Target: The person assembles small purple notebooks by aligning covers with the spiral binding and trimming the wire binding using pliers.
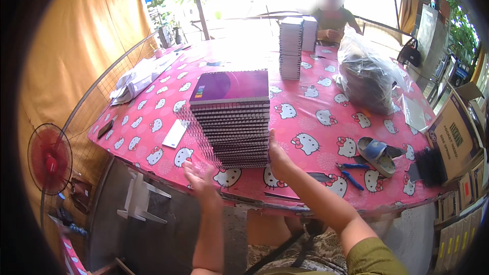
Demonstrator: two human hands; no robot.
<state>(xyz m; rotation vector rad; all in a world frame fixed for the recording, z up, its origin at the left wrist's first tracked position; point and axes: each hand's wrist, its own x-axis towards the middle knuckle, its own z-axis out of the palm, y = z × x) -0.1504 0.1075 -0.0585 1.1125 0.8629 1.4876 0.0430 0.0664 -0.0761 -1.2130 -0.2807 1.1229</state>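
Observation:
A tall stack of spiral-bound notebooks (237, 132) stands in front of me near the table's close edge. The top one has a purple cover, and black wire coils stick out on the left side. My right hand (278, 157) lies along the stack's lower right side, touching it, with its fingers partly hidden. Just off the lower left corner, my left hand (200, 179) is held palm inward with fingers apart and nothing in it. A small white card (174, 133) lies left of the stack.
Blue-handled pliers (352, 173), a blue-and-grey slipper (376, 155) and black wire coils (429, 167) lie to the right. A filled plastic bag (368, 76), more notebook stacks (291, 51) and a seated person (332, 23) are farther back. Cardboard boxes (455, 135) stand right; a fan (50, 160) stands left.

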